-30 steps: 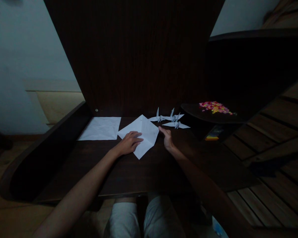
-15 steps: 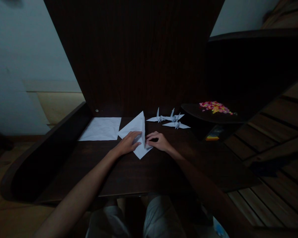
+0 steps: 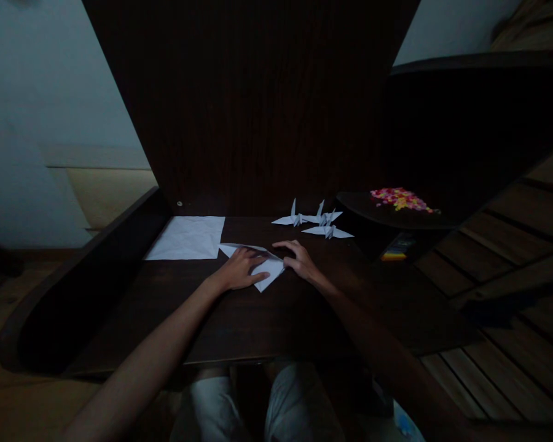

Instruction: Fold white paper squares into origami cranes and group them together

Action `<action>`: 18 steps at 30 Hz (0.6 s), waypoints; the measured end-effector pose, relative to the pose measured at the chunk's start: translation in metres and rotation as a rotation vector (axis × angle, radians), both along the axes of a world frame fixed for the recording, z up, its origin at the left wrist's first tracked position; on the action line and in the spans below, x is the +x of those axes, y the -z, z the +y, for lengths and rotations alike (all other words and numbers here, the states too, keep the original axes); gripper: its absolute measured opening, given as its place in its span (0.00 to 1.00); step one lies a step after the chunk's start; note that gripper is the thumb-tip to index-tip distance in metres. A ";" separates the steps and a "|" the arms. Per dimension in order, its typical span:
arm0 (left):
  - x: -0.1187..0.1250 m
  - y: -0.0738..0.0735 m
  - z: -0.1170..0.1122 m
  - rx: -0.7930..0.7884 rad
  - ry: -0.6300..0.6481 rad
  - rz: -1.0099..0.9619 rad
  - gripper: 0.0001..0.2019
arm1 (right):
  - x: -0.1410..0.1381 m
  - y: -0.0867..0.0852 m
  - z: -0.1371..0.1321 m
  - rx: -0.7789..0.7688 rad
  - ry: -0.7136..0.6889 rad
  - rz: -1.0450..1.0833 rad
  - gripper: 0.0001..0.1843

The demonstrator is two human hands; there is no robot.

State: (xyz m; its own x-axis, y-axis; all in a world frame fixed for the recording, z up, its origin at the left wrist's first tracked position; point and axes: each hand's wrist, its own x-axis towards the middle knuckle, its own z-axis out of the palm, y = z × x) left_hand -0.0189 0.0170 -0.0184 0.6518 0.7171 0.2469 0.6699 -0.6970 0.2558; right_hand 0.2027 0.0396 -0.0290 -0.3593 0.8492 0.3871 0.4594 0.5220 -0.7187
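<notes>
A partly folded sheet of white paper (image 3: 270,270) lies on the dark desk in front of me, one pointed corner toward me and a raised flap along its far side. My left hand (image 3: 239,269) rests on the paper's left part, fingers stretched and thumb apart, pressing it down. At the paper's right corner is my right hand (image 3: 300,263), its thumb touching the edge and its fingers stretched out above. Behind the hands, to the right, several folded white paper cranes (image 3: 328,232) stand close together.
Left of the folded piece lies a flat white paper sheet (image 3: 187,238). On a low rounded shelf (image 3: 354,205) at the right sits a pile of small pink, red and yellow pieces (image 3: 400,199). A raised side panel (image 3: 87,276) bounds the desk on the left.
The upright paper flap has come down and now lies low over the sheet. My right hand has opened from its pinch and shifted slightly right. The left hand stays on the paper.
</notes>
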 end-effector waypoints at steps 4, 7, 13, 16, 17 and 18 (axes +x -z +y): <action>0.000 0.001 0.000 -0.016 -0.015 0.024 0.25 | -0.001 0.000 -0.004 0.041 -0.036 -0.006 0.29; 0.001 0.000 0.000 -0.013 -0.010 0.011 0.28 | -0.004 0.001 -0.005 0.109 -0.090 -0.103 0.33; -0.001 0.006 0.003 -0.052 0.043 -0.074 0.21 | -0.005 0.007 -0.003 0.140 -0.134 -0.233 0.32; -0.003 0.009 0.004 -0.059 0.039 -0.114 0.21 | -0.005 0.009 -0.002 0.142 -0.116 -0.283 0.28; -0.004 0.010 0.005 -0.060 0.039 -0.111 0.21 | -0.005 0.009 -0.002 0.141 -0.113 -0.296 0.27; -0.005 0.009 0.005 -0.059 0.044 -0.106 0.20 | -0.005 0.009 -0.002 0.141 -0.109 -0.307 0.27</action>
State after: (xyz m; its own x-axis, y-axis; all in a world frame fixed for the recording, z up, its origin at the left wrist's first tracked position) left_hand -0.0236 0.0220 -0.0279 0.6550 0.7039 0.2748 0.6063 -0.7065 0.3650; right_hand 0.1975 0.0374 -0.0384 -0.5622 0.7456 0.3578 0.5790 0.6638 -0.4734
